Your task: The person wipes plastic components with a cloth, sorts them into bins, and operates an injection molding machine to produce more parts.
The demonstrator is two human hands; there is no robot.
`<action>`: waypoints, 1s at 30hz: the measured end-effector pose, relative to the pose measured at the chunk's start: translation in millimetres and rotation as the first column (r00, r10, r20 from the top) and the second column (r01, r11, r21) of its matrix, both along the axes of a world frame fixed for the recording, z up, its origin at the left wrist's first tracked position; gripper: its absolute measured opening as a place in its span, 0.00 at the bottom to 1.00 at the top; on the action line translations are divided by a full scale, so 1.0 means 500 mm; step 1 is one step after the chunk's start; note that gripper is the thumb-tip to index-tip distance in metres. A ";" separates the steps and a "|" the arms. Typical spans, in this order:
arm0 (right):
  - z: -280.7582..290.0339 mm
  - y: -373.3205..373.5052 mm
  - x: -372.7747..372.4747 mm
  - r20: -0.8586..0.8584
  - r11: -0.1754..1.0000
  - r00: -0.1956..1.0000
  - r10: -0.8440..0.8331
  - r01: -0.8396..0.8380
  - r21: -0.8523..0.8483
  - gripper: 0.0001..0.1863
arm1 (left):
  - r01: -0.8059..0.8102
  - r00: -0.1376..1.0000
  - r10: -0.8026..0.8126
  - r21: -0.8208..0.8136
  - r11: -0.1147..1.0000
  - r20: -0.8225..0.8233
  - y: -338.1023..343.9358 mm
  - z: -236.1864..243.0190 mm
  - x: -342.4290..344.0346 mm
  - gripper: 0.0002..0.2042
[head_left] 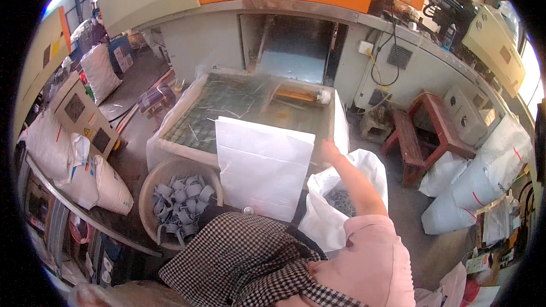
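From here I see the right hand [328, 150] at the near-right corner of the basin [185, 150], its fingers unreadable; the white panel [264, 165] stands just left of it, long axis unclear. The left hand is out of sight.

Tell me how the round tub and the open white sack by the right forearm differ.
The tub is tan and looks stiff; the sack is white and creased. The tub's rim is round, the sack's mouth uneven. The tub holds chunky grey pieces; the sack holds smaller-looking grey bits. Both are open at the top.
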State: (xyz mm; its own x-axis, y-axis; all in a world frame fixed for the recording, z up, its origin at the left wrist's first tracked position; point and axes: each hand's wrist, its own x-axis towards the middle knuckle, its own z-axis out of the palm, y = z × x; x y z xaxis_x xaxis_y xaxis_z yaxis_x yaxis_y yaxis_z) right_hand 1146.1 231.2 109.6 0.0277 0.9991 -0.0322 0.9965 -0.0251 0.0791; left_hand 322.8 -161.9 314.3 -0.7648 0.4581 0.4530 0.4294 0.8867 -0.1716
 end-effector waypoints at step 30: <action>0.064 0.102 0.081 -0.148 0.998 0.987 0.061 -0.060 0.012 0.20 | 0.889 0.293 -0.888 0.240 0.389 0.355 0.555 -0.119 0.686 0.14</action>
State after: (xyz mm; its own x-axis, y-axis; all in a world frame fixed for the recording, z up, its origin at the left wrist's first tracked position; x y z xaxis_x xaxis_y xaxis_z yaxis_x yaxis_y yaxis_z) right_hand 1186.8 282.3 141.4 -0.0371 0.9990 -0.0244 0.9969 0.0353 -0.0698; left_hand 665.8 115.3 254.7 0.0239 0.9684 0.2481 0.9745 -0.0780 0.2104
